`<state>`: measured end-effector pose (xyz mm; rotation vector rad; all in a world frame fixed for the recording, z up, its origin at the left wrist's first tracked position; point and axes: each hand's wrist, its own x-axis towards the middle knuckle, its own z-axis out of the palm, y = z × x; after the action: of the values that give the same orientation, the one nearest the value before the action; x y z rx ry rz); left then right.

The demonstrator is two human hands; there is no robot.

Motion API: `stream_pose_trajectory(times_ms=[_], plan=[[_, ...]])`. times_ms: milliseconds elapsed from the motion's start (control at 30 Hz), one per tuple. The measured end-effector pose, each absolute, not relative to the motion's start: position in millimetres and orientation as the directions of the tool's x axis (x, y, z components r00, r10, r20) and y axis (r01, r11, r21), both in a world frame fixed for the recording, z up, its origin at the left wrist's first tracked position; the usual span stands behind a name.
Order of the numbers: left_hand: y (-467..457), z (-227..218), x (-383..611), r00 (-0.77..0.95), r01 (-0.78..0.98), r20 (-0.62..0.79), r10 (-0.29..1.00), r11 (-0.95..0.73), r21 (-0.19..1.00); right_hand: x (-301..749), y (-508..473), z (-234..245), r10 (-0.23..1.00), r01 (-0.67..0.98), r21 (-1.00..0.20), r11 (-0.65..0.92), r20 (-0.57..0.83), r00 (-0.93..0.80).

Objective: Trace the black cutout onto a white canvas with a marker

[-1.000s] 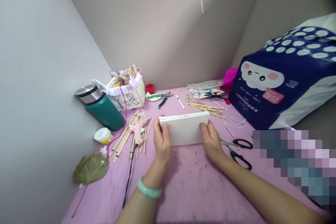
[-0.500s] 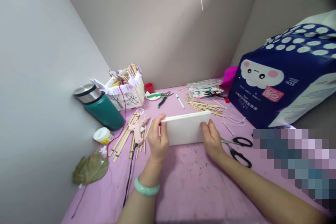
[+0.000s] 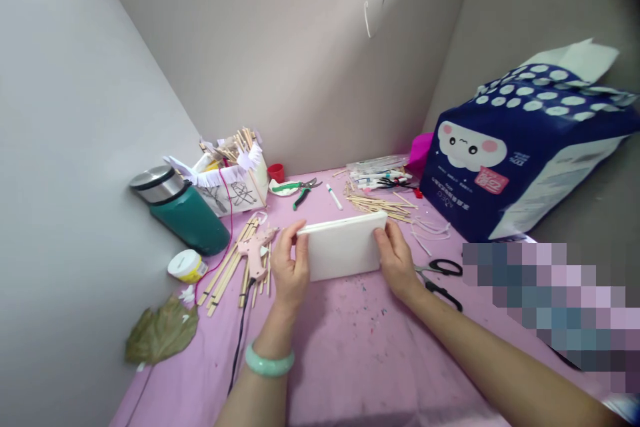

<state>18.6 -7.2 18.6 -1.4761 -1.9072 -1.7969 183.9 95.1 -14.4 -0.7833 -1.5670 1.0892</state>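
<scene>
A white rectangular board (image 3: 345, 248) stands tilted on its long side at the middle of the table, its broad face towards me. Two thin layers show along its top edge. My left hand (image 3: 291, 267), with a pale green bangle (image 3: 270, 361) on the wrist, pinches the left end between thumb and fingers. At the right end, my right hand (image 3: 397, 259) grips the board the same way, thumb in front. Black-handled scissors (image 3: 440, 277) lie just beyond my right hand, their blades partly hidden by it. A pink glue gun (image 3: 256, 253) rests on wooden sticks (image 3: 227, 267) left of my left hand.
At the left are a green bottle (image 3: 193, 217), a white tub (image 3: 186, 265), a dry leaf (image 3: 163, 333) and a box of sticks (image 3: 235, 187). Behind lie pruning shears (image 3: 303, 190), a marker (image 3: 334, 197) and loose sticks (image 3: 383, 205). A large blue tissue pack (image 3: 500, 153) stands right.
The whole view has shifted, so the table things appear slightly further left and more of the tissue pack's top shows. Both hands keep their hold on the board.
</scene>
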Motion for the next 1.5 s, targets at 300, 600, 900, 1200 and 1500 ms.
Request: stream_pose_trajectory(times_ms=[300,600,900,1200,1500], plan=[[-8,18,17,-0.521,0.682,0.648,0.557,-0.185,0.707,189,108,9,0.704,0.013,-0.714,0.700,0.687,-0.179],[-7,26,19,-0.491,0.731,0.694,0.527,-0.184,0.657,186,115,11,0.653,0.101,-0.645,0.757,0.742,-0.151],[-5,23,10,-0.468,0.734,0.706,0.532,-0.211,0.646,187,114,7,0.585,0.132,-0.571,0.811,0.796,-0.153],[-4,23,10,-0.515,0.697,0.657,0.551,-0.178,0.695,189,113,5,0.555,0.162,-0.533,0.830,0.816,-0.159],[-3,17,-3,-0.440,0.642,0.346,0.828,0.021,0.766,192,115,-5,0.695,0.226,-0.661,0.715,0.705,-0.138]])
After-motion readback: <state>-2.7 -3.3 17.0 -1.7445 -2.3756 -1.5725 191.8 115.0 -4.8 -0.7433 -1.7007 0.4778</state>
